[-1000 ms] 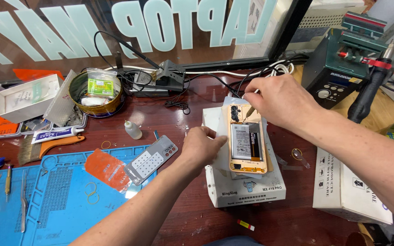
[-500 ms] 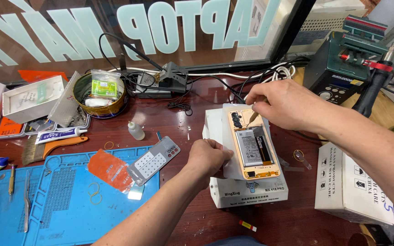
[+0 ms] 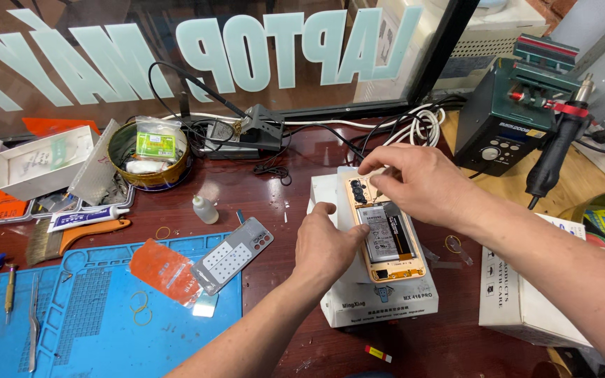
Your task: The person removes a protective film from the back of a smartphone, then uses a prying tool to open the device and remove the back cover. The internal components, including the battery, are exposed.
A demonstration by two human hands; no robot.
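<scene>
Pinching opened phone (image 3: 386, 238): left hand (image 3: 327, 245) at its edge, right hand (image 3: 414, 183) at top, fingertips hidden.

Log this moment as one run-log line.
left hand: steadies opened phone | right hand: fingers at phone's top | phone: on white box

- Left hand (image 3: 327, 246): back of hand up, fingers curled loosely, thumb side turned toward the right hand; forearm bare, running in from the bottom edge at a slant.
- Right hand (image 3: 414, 183): palm down, fingers bent and drawn together at the tips, pointing left; forearm bare, entering from the lower right corner.
- Hands close together, not touching.
</scene>
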